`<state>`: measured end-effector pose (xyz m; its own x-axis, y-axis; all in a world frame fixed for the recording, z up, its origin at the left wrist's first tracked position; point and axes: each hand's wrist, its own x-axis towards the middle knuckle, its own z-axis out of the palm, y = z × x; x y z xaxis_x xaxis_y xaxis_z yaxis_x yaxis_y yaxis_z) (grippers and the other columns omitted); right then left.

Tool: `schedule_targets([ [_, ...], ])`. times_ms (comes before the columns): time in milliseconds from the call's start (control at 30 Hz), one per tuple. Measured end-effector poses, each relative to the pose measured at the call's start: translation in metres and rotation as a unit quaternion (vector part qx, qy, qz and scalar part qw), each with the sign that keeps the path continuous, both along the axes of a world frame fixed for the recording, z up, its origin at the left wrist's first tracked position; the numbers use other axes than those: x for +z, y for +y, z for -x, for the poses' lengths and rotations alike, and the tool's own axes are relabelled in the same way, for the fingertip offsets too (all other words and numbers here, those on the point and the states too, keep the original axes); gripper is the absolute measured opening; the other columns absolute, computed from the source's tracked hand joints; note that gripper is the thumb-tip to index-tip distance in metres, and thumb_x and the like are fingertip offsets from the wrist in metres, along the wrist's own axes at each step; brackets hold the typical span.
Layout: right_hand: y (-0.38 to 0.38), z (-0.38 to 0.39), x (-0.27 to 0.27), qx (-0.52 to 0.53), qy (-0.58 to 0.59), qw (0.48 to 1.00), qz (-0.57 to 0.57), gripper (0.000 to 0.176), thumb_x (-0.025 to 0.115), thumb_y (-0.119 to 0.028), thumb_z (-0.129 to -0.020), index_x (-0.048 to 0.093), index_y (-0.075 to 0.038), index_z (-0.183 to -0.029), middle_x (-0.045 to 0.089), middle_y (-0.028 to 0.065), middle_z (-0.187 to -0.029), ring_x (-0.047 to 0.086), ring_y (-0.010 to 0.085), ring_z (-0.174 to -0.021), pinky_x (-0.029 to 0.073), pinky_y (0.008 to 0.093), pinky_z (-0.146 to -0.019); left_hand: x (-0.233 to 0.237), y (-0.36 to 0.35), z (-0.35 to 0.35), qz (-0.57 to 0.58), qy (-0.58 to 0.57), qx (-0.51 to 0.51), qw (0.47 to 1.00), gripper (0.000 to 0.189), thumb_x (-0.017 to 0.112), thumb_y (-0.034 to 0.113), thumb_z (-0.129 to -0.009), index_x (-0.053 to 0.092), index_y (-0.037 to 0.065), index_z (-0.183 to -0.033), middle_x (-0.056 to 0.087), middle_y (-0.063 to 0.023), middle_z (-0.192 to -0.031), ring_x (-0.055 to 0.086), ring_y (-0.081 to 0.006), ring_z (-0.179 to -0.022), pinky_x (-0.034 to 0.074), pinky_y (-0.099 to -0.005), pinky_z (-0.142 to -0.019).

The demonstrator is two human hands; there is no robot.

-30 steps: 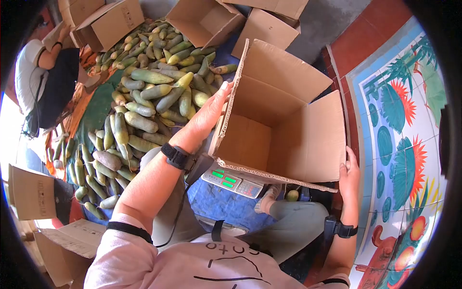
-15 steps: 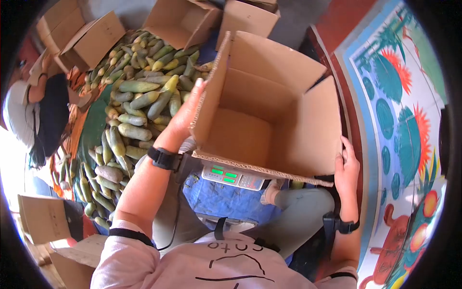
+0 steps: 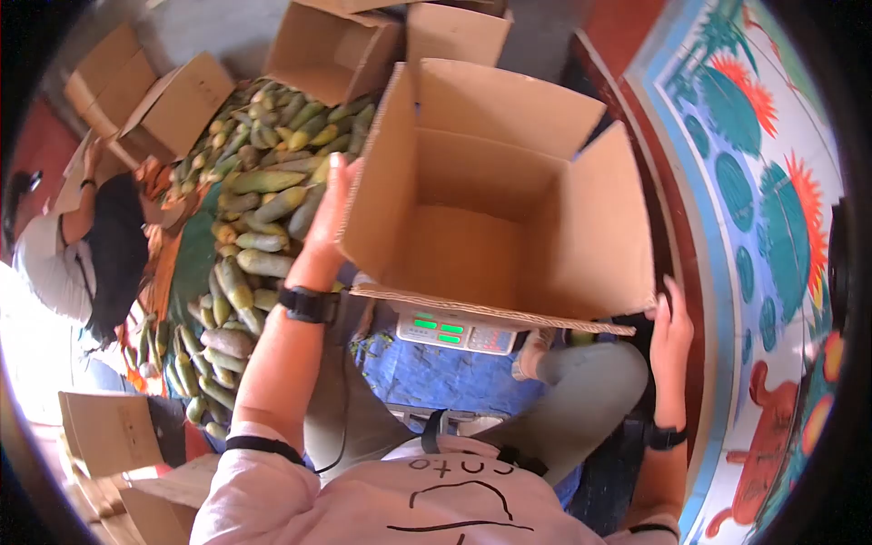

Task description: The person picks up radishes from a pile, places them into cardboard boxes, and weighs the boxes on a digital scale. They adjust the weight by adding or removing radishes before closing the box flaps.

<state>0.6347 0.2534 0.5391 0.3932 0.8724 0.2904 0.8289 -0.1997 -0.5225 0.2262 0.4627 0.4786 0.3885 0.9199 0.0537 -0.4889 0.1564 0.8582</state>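
A cardboard box (image 3: 463, 245) with its flaps raised stands in front of me, its inside bare, over a digital scale (image 3: 454, 331) with lit green numbers. My left hand (image 3: 329, 213) lies along the outside of the left flap, fingers stretched upward. Beside the lower right corner of the box is my right hand (image 3: 670, 329), its fingers extended and slightly apart, fingertips right at the cardboard edge. Left of the box spreads a large heap of long green and yellowish vegetables (image 3: 263, 204), partly behind my left arm.
More cardboard boxes stand behind the heap (image 3: 331, 50) and at lower left (image 3: 109, 431). Another person (image 3: 68, 245) bends over a box at far left. A blue sheet (image 3: 436, 372) lies under the scale. A painted wall (image 3: 740, 209) runs along the right.
My right hand has loosened from the box's right side and shifted slightly outward and down. The left hand is still at the left flap. The view has tilted a little.
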Motion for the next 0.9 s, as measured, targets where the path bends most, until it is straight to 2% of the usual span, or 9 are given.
schedule_targets([
  [67, -0.01, -0.014, -0.021, 0.023, 0.011, 0.999, 0.039, 0.031, 0.045, -0.021, -0.094, 0.054, 0.0, -0.115, 0.062, 0.0212, -0.088, 0.064, 0.027, -0.073, 0.048, 0.0376, -0.067, 0.001, 0.0, 0.001, -0.032, 0.044, 0.045, 0.997, 0.071, 0.021, 0.055, -0.095, 0.038, -0.002, -0.133, 0.048, -0.0128, -0.129, 0.045, -0.0219, -0.118, 0.033, -0.0334, -0.102],
  [133, -0.02, -0.034, -0.049, 0.044, -0.099, 0.992, 0.066, 0.025, 0.049, -0.016, -0.09, 0.058, 0.003, -0.105, 0.061, 0.0208, -0.087, 0.061, 0.0299, -0.07, 0.047, 0.0385, -0.067, -0.005, 0.005, 0.001, -0.034, 0.092, 0.113, 0.989, 0.072, 0.018, 0.053, -0.096, 0.04, -0.006, -0.13, 0.049, -0.0149, -0.128, 0.045, -0.0224, -0.119, 0.031, -0.0331, -0.103],
  [167, -0.025, -0.031, -0.055, 0.028, -0.01, 0.996, 0.084, 0.023, 0.049, -0.014, -0.09, 0.058, 0.004, -0.102, 0.061, 0.0187, -0.085, 0.062, 0.0257, -0.069, 0.047, 0.0359, -0.066, -0.018, 0.012, 0.004, -0.024, 0.104, 0.138, 0.985, 0.074, 0.018, 0.055, -0.095, 0.04, -0.007, -0.129, 0.048, -0.0168, -0.13, 0.043, -0.0235, -0.122, 0.029, -0.0334, -0.104],
  [200, -0.028, -0.049, -0.065, 0.03, 0.084, 0.99, 0.109, 0.021, 0.05, -0.013, -0.09, 0.058, 0.004, -0.1, 0.061, 0.0154, -0.083, 0.062, 0.0201, -0.069, 0.048, 0.033, -0.065, -0.022, 0.015, 0.003, -0.047, 0.086, 0.11, 0.989, 0.072, 0.019, 0.056, -0.095, 0.039, -0.004, -0.131, 0.051, -0.0108, -0.126, 0.048, -0.0179, -0.113, 0.035, -0.0302, -0.099],
  [233, -0.029, -0.049, -0.07, -0.001, 0.167, 0.985, 0.047, 0.02, 0.05, -0.012, -0.09, 0.058, 0.004, -0.099, 0.061, 0.0134, -0.082, 0.061, 0.0162, -0.068, 0.048, 0.0304, -0.064, -0.019, 0.012, 0.0, -0.04, 0.104, 0.132, 0.985, 0.073, 0.018, 0.056, -0.095, 0.04, -0.004, -0.13, 0.053, -0.0096, -0.123, 0.049, -0.0166, -0.11, 0.036, -0.03, -0.098],
  [400, -0.027, -0.038, -0.06, 0.012, 0.041, 0.997, 0.071, 0.018, 0.05, -0.009, -0.088, 0.058, 0.004, -0.099, 0.06, 0.0136, -0.083, 0.061, 0.0189, -0.067, 0.048, 0.03, -0.064, 0.01, -0.008, -0.013, -0.045, 0.16, 0.187, 0.968, 0.068, 0.02, 0.052, -0.096, 0.054, -0.003, -0.118, 0.06, -0.0085, -0.108, 0.052, -0.0148, -0.099, 0.039, -0.0284, -0.09],
  [500, -0.024, -0.039, -0.061, 0.016, -0.006, 0.997, 0.072, 0.018, 0.049, -0.008, -0.088, 0.057, 0.004, -0.099, 0.06, 0.0137, -0.083, 0.06, 0.0196, -0.067, 0.048, 0.0306, -0.063, 0.008, -0.009, -0.016, -0.055, 0.244, 0.262, 0.932, 0.068, 0.022, 0.053, -0.096, 0.056, -0.004, -0.114, 0.06, -0.0114, -0.109, 0.053, -0.0174, -0.101, 0.039, -0.0297, -0.092],
  [700, -0.025, -0.042, -0.064, 0.048, -0.014, 0.997, 0.059, 0.019, 0.047, -0.009, -0.089, 0.057, 0.005, -0.098, 0.059, 0.0141, -0.081, 0.058, 0.0205, -0.067, 0.049, 0.0307, -0.06, 0.027, -0.035, 0.015, -0.069, 0.198, 0.276, 0.938, 0.072, 0.022, 0.057, -0.094, 0.046, -0.002, -0.127, 0.046, -0.0185, -0.132, 0.042, -0.0292, -0.123, 0.033, -0.0386, -0.1],
  [900, -0.028, -0.036, -0.056, 0.045, 0.002, 0.996, 0.073, 0.019, 0.045, -0.008, -0.089, 0.056, 0.004, -0.098, 0.059, 0.0143, -0.078, 0.058, 0.0203, -0.067, 0.049, 0.0312, -0.061, 0.01, -0.073, 0.123, 0.0, 0.24, 0.343, 0.908, 0.064, 0.032, 0.055, -0.093, 0.048, 0.003, -0.127, 0.048, -0.0146, -0.131, 0.043, -0.0262, -0.123, 0.034, -0.0383, -0.099],
])
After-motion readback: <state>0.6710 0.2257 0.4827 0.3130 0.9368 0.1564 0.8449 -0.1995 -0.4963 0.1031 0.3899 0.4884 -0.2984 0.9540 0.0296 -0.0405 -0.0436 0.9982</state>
